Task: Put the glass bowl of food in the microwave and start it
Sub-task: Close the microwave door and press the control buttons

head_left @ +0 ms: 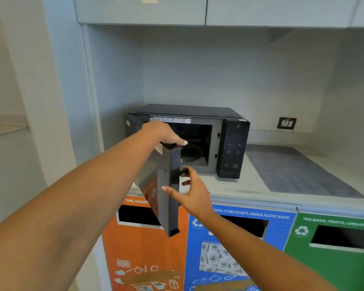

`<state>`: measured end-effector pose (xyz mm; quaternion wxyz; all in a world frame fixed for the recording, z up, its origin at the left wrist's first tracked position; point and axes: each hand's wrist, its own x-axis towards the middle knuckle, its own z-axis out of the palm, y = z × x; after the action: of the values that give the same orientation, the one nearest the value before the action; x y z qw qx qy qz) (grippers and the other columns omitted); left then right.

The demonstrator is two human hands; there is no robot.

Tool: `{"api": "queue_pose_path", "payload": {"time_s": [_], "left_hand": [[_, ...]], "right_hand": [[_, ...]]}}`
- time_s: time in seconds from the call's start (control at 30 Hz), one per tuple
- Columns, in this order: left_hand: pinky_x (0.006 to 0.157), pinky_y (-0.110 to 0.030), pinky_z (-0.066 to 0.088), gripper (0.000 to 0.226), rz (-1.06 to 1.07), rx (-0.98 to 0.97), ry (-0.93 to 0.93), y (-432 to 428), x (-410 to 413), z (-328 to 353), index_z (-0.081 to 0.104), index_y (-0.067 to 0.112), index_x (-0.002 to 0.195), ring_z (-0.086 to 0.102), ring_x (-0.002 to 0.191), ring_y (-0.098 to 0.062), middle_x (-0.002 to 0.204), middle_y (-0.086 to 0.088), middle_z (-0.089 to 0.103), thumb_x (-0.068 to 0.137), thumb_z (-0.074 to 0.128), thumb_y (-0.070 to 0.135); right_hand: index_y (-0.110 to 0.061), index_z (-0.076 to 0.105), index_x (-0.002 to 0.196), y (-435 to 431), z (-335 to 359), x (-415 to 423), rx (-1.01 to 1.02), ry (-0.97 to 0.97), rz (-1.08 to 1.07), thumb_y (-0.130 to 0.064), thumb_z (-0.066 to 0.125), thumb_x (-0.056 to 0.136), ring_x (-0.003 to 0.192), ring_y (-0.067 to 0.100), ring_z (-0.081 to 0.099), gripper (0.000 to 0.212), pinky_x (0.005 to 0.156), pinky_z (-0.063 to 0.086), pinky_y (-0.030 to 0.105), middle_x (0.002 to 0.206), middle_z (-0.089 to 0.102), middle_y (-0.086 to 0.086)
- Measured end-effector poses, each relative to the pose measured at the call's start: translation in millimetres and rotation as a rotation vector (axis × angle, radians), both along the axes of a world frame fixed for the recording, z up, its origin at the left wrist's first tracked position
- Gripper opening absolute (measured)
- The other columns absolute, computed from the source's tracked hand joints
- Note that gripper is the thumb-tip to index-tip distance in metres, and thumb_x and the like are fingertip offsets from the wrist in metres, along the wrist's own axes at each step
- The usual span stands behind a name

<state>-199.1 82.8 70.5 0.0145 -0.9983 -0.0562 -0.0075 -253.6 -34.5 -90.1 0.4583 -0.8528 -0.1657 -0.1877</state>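
Standing on the counter, microwave, door swung open; left hand clasping door's top edge, right hand spread beside its handle; glass bowl nowhere visible; door best opened fully before loading.

The orange bin front shows part of a white heading, "…TWS, GENER…". The blue bin front reads "…LICKS, OTHER SACHETS, GENERAL PLASTIC WASTE" beside a recycling sign. The green bin front reads "TEA BAGS, FRUITS, ORGANIC…" above a recycling sign. The label strip on the microwave's upper frame is too small to read.
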Motion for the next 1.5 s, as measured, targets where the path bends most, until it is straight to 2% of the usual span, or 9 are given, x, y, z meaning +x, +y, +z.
{"api": "queue_pose_path", "payload": {"time_s": [0.07,0.17,0.3,0.43,0.63,0.73,0.87,1.37,1.5], "left_hand": [[0.111,-0.045,0.026,0.102,-0.022,-0.084,0.042,-15.3,6.9,-6.8,0.027,0.015,0.144,0.024,0.139,-0.035,0.154,-0.013,0.023,0.069,0.033,0.084],[0.117,-0.049,0.009,0.105,-0.058,-0.133,0.043,-40.0,18.6,-16.8,0.016,0.009,0.146,0.001,0.144,-0.035,0.156,-0.017,0.007,0.072,0.02,0.083],[0.116,-0.048,0.005,0.103,-0.157,-0.183,-0.039,-65.2,42.3,-23.0,0.017,0.004,0.145,0.001,0.144,-0.032,0.156,-0.016,0.011,0.076,0.021,0.08],[0.116,-0.047,0.002,0.098,-0.284,-0.187,-0.089,-86.0,65.3,-27.2,0.01,0.004,0.146,0.0,0.144,-0.031,0.157,-0.015,0.007,0.08,0.015,0.076],[0.116,-0.042,0.001,0.095,-0.429,-0.172,-0.258,-108.5,99.7,-36.2,0.008,0.005,0.146,-0.004,0.145,-0.026,0.157,-0.014,0.002,0.081,0.012,0.074],[0.116,-0.04,-0.001,0.093,-0.472,-0.167,-0.299,-114.5,115.3,-40.3,0.008,0.005,0.146,-0.004,0.145,-0.025,0.157,-0.014,0.002,0.082,0.014,0.073],[0.116,-0.04,0.0,0.097,-0.485,-0.179,-0.304,-122.4,133.2,-40.3,0.006,0.005,0.147,-0.003,0.145,-0.025,0.157,-0.014,0.002,0.08,0.021,0.075],[0.116,-0.04,0.005,0.123,-0.513,-0.123,-0.315,-141.1,195.6,-41.9,0.005,0.005,0.147,-0.001,0.145,-0.028,0.157,-0.014,0.002,0.062,0.052,0.08],[0.116,-0.04,0.005,0.128,-0.52,-0.098,-0.298,-142.0,205.2,-40.5,0.003,0.005,0.147,-0.003,0.145,-0.028,0.157,-0.014,0.002,0.058,0.059,0.078]], "right_hand": [[-0.03,0.036,0.126,-18.3,0.7,10.0,0.035,0.039,-0.047,-0.077,0.058,0.055,0.095,0.01,0.055,0.088,0.079,0.052,0.036,0.117,0.054,-0.011],[-0.024,0.03,0.135,-43.4,1.1,28.6,0.039,0.089,-0.096,-0.066,0.064,0.063,0.097,0.009,0.054,0.09,0.086,0.052,0.038,0.125,0.053,-0.005],[-0.026,0.032,0.134,-63.7,-1.9,52.5,0.052,0.103,-0.143,-0.058,0.067,0.068,0.096,0.009,0.055,0.081,0.084,0.052,0.031,0.123,0.055,-0.003],[-0.024,0.037,0.132,-79.4,-7.1,76.0,0.033,0.119,-0.164,-0.046,0.067,0.074,0.092,0.006,0.054,0.069,0.079,0.045,0.021,0.12,0.059,-0.001],[-0.019,0.039,0.132,-98.2,-1.5,112.7,-0.003,0.14,-0.211,-0.034,0.067,0.079,0.111,0.016,0.056,0.062,0.092,0.044,0.028,0.127,0.059,0.002],[-0.018,0.039,0.132,-104.3,2.0,129.9,0.001,0.174,-0.214,-0.031,0.067,0.079,0.112,0.021,0.057,0.061,0.098,0.045,0.037,0.127,0.059,0.003],[-0.016,0.044,0.127,-109.9,3.7,147.6,0.025,0.175,-0.233,-0.027,0.067,0.08,0.11,0.023,0.059,0.054,0.098,0.045,0.039,0.123,0.061,0.005],[-0.011,0.046,0.129,-126.3,4.6,209.4,0.133,0.22,-0.278,-0.019,0.066,0.081,0.113,0.025,0.058,0.053,0.1,0.042,0.037,0.124,0.06,0.008],[-0.01,0.053,0.12,-125.0,3.2,217.6,0.147,0.187,-0.321,-0.02,0.068,0.08,0.105,0.023,0.062,0.044,0.098,0.045,0.037,0.115,0.065,0.009]]}}
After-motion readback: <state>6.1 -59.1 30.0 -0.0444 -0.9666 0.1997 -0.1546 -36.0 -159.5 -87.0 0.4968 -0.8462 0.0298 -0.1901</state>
